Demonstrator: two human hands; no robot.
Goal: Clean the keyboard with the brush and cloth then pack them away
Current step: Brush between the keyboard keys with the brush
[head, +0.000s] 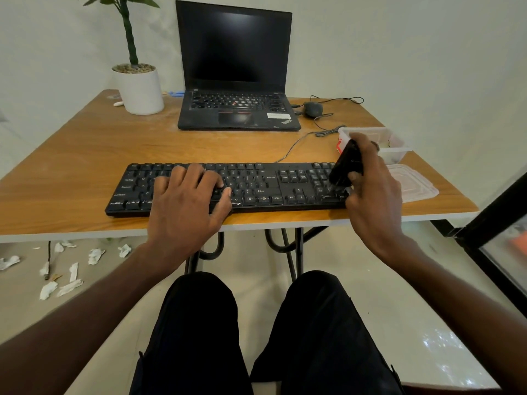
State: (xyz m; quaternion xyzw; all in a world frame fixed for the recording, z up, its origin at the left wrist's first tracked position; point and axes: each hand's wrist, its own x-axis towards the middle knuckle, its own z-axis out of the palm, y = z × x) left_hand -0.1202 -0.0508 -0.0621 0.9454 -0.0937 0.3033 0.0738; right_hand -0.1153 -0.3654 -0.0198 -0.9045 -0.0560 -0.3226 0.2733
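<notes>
Right hand gripped the brush, bristles on the keyboard numpad at the near table edge; left hand lay flat, uncurled, on the keys. Risk — hard strokes could slide the keyboard off or flick debris into the tub.

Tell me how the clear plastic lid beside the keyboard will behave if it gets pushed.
The lid looks thin and light, so it would probably slide easily on the smooth table. Lying flat, it seems unlikely to tip. It sits near the table's right edge, so a push could send it off.
</notes>
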